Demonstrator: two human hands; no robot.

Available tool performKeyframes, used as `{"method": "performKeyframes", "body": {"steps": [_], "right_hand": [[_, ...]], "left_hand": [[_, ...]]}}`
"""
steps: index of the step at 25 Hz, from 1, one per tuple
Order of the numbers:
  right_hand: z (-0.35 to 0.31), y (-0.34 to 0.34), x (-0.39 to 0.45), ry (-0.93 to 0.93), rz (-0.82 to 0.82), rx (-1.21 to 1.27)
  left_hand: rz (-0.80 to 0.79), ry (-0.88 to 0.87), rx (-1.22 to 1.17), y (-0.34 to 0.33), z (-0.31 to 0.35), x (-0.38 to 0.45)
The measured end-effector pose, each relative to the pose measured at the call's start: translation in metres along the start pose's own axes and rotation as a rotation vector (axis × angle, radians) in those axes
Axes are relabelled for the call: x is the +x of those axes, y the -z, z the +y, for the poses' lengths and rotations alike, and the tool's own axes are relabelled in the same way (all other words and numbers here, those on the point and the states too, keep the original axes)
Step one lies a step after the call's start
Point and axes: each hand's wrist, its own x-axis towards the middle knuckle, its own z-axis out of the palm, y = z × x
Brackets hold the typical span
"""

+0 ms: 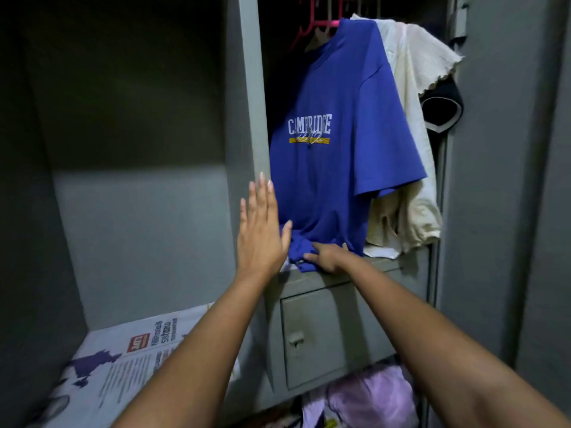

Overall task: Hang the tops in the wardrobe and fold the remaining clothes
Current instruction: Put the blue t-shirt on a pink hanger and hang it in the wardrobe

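A blue T-shirt (336,112) with white "CAMBRIDGE" lettering hangs on a pink hanger (312,24) in the right compartment of the grey metal wardrobe (250,88). Its bunched hem lies on the ledge above a small drawer. My right hand (327,257) rests on that hem, its fingers pressing the cloth down. My left hand (262,227) is raised with straight fingers just left of the shirt, at the wardrobe's centre post, thumb near the fabric. Behind the blue shirt hang a cream ribbed top (414,88) and a dark garment (441,109).
A drawer (312,338) with a small handle sits below the ledge. The left compartment has a shelf lined with newspaper (123,359). Lilac clothes (370,396) lie piled at the bottom right. The open wardrobe door (506,180) stands to the right.
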Motion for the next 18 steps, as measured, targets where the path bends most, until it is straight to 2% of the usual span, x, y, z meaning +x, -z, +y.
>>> {"method": "performKeyframes", "body": {"steps": [3,5,7,10,13,15,18], "right_hand": [[0.012,-0.003,-0.04,0.002,0.211,0.262],[0.019,-0.017,-0.067,-0.015,0.271,0.469],[0.026,-0.032,-0.101,-0.07,0.221,0.652],[0.048,-0.047,-0.163,-0.193,0.062,0.763],[0.074,-0.045,-0.242,-0.27,0.044,0.857],[0.096,-0.044,-0.3,-0.312,0.075,0.926],[0.129,-0.037,-0.396,-0.384,0.092,0.961]], "left_hand": [[-0.074,0.046,-0.131,0.007,0.0,-0.03],[-0.099,0.106,-0.248,0.011,0.001,-0.053],[-0.125,0.24,-0.392,0.016,0.003,-0.083],[-0.205,0.506,-0.566,0.026,0.018,-0.127],[-0.309,0.715,-0.879,0.049,0.065,-0.156],[-0.424,0.734,-1.046,0.069,0.112,-0.175],[-0.591,0.647,-1.17,0.104,0.189,-0.21]]}}
